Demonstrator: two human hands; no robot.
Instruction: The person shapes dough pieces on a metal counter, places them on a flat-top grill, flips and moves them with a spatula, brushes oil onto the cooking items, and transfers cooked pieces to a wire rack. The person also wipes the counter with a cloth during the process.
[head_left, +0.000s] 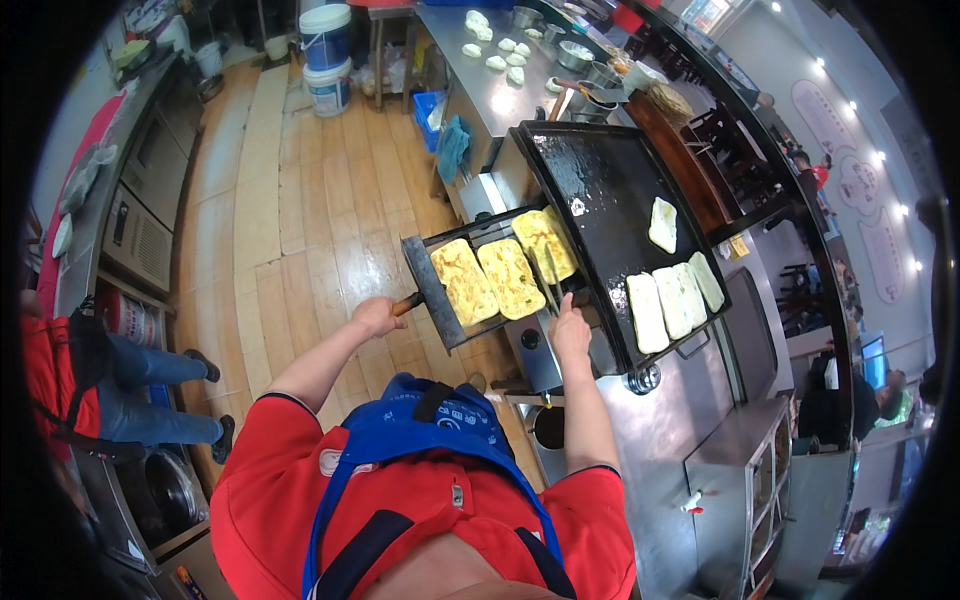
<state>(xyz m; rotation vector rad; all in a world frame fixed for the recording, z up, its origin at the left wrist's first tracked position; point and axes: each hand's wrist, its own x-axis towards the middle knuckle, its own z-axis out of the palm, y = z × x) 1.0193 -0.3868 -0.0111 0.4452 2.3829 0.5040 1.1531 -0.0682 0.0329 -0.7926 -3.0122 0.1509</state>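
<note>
My left hand (377, 317) grips the wooden handle (407, 304) of a metal drawer rack (437, 300), which is pulled out from under a black griddle (592, 195). Golden-brown flatbreads (465, 283) lie on the rack, two side by side and others overlapping nearer the griddle. My right hand (570, 330) holds metal tongs (551, 281), whose tips reach the overlapping flatbreads (546, 240); whether they pinch one I cannot tell. On the griddle several pale flatbreads (673, 304) stand in a row near the front edge, and one more pale piece (663, 225) lies apart behind them.
Beyond the griddle a steel worktop (480, 82) carries dough pieces (515, 60) and metal bowls (575, 56). A wooden ledge (667, 161) borders the griddle's far side. At left, a person in jeans (157, 386) stands by a steel counter (142, 142). Buckets (327, 86) stand on the floor.
</note>
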